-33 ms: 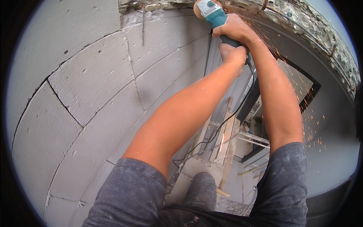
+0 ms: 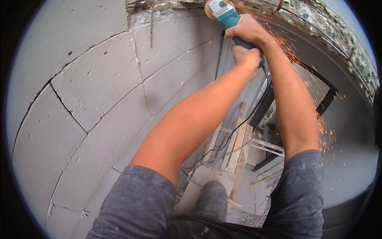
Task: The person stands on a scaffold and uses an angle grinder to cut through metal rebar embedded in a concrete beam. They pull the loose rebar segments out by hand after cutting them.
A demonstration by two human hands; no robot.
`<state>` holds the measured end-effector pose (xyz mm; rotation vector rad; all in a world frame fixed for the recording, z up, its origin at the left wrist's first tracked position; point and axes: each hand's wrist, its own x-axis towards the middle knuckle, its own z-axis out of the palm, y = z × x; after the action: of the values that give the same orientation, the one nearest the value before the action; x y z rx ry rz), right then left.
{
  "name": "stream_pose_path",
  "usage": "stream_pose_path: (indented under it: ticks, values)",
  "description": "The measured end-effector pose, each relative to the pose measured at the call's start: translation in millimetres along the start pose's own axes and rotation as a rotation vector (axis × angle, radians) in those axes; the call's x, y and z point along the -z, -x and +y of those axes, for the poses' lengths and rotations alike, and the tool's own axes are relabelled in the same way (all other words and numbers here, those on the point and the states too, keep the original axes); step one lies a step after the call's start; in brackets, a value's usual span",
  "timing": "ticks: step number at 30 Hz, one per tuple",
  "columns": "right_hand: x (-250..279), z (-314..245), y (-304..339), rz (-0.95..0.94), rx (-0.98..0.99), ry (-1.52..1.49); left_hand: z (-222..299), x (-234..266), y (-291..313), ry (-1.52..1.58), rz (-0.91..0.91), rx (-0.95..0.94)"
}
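Head view: A wall of pale blocks [image 2: 103, 83] curves across the left, its joints dark and its faces pitted, with a thin metal rod [image 2: 151, 28] hanging near the top. A dusty gray left sleeve [image 2: 137, 191] fills the lower edge, and the left forearm [image 2: 191, 119] reaches up across the center. At top center, a teal grinder [image 2: 227, 18] is held high, a round tan disc [image 2: 208, 10] at its left end; whether the disc touches anything cannot be told. The left hand [image 2: 246, 57] is closed around the dark rear handle [image 2: 242, 42], and the right hand [image 2: 245, 30] is wrapped over the body just ahead of it, fingers partly hidden. Below, a gray-clad leg [image 2: 211, 199] shows near wooden boards [image 2: 238, 147], and a black cord [image 2: 247, 119] curves down from the handle. Orange sparks [image 2: 284, 42] spray rightward past the right forearm [image 2: 296, 99]. At far right, a smooth gray wall [image 2: 350, 131] stands beneath a jagged concrete edge [image 2: 334, 32] with exposed metal bars [image 2: 351, 53].
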<state>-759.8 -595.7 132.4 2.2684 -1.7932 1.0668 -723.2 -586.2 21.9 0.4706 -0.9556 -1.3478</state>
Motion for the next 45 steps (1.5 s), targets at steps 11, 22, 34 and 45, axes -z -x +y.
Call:
stream_pose_path:
  ticks: [11, 22, 34, 45]
  values:
    - [6, -12, 10, 0.009, -0.034, 0.072, 9, 1, 8, 0.015, 0.008, 0.026]
    - [11, -6, 15, -0.03, -0.051, 0.036, 14, -5, 21, 0.037, -0.018, 0.096]
    - [7, -8, 3, -0.001, -0.026, 0.081, 10, -5, 7, 0.09, 0.007, 0.033]
    - [9, -6, 15, 0.021, -0.022, 0.055, 16, -7, 21, 0.113, -0.038, 0.093]
